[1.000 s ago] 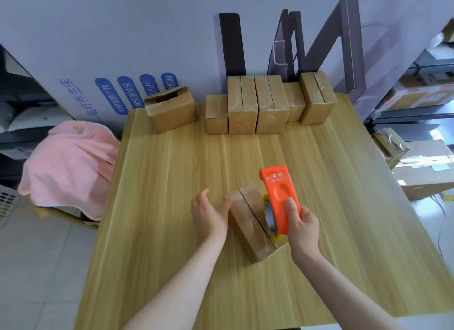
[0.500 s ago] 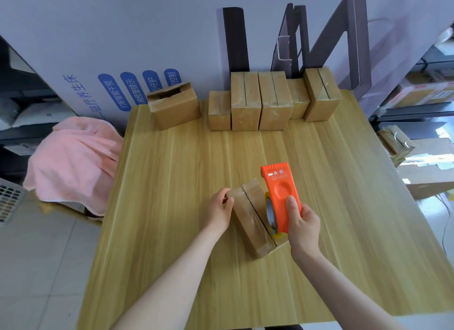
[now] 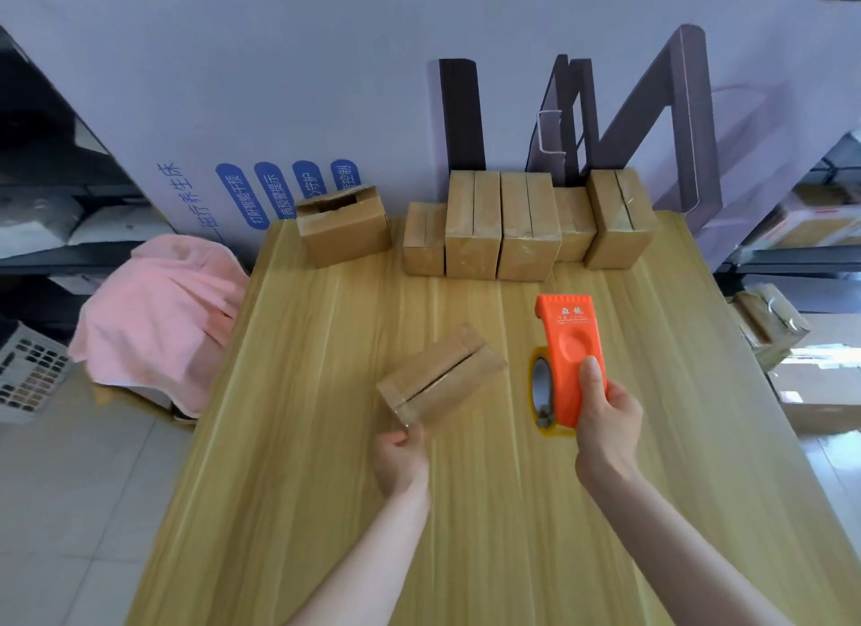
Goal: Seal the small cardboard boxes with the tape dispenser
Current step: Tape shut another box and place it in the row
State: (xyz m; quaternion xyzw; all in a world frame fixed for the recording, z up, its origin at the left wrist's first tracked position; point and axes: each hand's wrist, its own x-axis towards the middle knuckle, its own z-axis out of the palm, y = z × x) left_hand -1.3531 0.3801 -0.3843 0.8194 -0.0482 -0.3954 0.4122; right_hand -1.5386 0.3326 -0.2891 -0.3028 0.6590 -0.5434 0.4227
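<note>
Left hand (image 3: 400, 455) pinches the box's (image 3: 466, 382) near corner; right hand (image 3: 608, 416) grips the tape dispenser (image 3: 569, 346). Likely repositioning: next, line dispenser onto seam (image 3: 442, 374).

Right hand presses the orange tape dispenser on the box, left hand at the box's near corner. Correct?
No. Head view: the right hand holds the tape dispenser off the box, apart to its right. Left hand is at its near corner.

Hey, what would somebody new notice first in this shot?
The bright orange tape dispenser, gripped in the right hand right of centre over the table. Next, the small cardboard box at mid-table with the left hand at its near corner, then the pink cloth off the table's left edge.
</note>
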